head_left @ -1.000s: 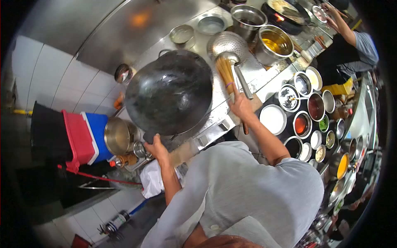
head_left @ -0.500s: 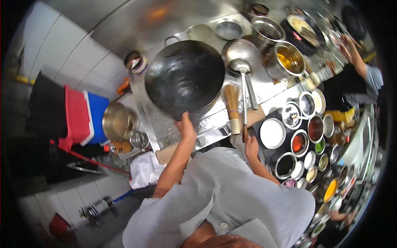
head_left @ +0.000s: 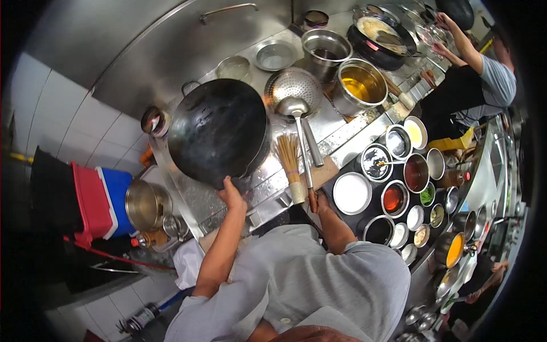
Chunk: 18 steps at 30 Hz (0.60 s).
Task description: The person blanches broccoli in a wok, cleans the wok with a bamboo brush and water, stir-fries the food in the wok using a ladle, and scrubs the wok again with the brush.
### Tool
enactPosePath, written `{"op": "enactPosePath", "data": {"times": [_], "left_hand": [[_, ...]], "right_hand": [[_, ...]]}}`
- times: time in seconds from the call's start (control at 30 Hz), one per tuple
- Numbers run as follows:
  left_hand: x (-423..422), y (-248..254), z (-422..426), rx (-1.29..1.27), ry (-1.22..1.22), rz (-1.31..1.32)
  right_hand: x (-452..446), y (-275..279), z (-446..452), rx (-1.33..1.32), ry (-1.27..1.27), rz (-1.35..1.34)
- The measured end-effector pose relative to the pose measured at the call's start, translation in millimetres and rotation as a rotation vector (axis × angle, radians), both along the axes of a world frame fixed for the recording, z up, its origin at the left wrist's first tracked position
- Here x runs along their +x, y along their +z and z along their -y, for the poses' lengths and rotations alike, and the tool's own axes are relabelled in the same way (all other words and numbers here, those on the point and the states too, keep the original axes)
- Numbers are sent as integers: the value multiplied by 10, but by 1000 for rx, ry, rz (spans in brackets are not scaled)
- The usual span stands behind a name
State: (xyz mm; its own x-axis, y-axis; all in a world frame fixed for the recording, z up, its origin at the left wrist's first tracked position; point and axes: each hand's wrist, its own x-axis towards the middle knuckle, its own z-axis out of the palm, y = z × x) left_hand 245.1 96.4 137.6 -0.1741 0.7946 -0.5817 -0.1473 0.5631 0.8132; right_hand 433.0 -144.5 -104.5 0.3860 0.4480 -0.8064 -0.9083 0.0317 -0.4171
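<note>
A large black wok (head_left: 216, 128) sits on the steel stove, with faint haze over its dark inside. My left hand (head_left: 232, 195) is closed on its near edge, where the grip itself is partly hidden. To the wok's right, a ladle (head_left: 293, 106) rests its bowl on a round perforated strainer (head_left: 285, 85). The ladle's wooden handle end points toward me, and my right hand (head_left: 322, 203) is closed around it, fingers partly hidden. Between wok and ladle lies a bamboo wok brush (head_left: 290, 165), bristles pointing away from me.
Right of my hand, several bowls hold sauces and seasonings, including a white one (head_left: 351, 194). A pot of yellow oil (head_left: 364, 85) and a dark wok (head_left: 380, 45) stand farther back. A co-worker's arm (head_left: 470, 48) reaches in at right. A steel pot (head_left: 147, 205) stands left.
The view has shifted, so the stove and bowls appear farther left and mostly lower. My hands stay by the wok and ladle handle. More of the co-worker at right shows.
</note>
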Motion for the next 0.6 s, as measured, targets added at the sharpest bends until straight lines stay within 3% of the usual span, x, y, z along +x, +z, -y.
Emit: {"op": "enactPosePath", "data": {"times": [0.1,0.13,0.23,0.27,0.33,0.4,0.5,0.6], "left_hand": [[-3,8,-10,-4,-12,-24],[12,49,8,1,10,-31],[81,236,63,55,13,-90],[67,195,66,52,53,-106],[36,61,42,62,59,-132],[-2,58,36,63,42,-106],[-18,12,40,72,3,-77],[-20,78,31,66,-16,-63]], "right_hand": [[37,197,-222,-127,-46,75],[83,443,-207,-115,105,74],[91,4,-168,-226,100,102],[142,-1054,53,-11,602,334],[189,-2056,164,204,757,196],[332,-2291,237,412,947,57],[694,-1843,86,577,1338,-51],[823,-1812,-134,720,1830,-26]]}}
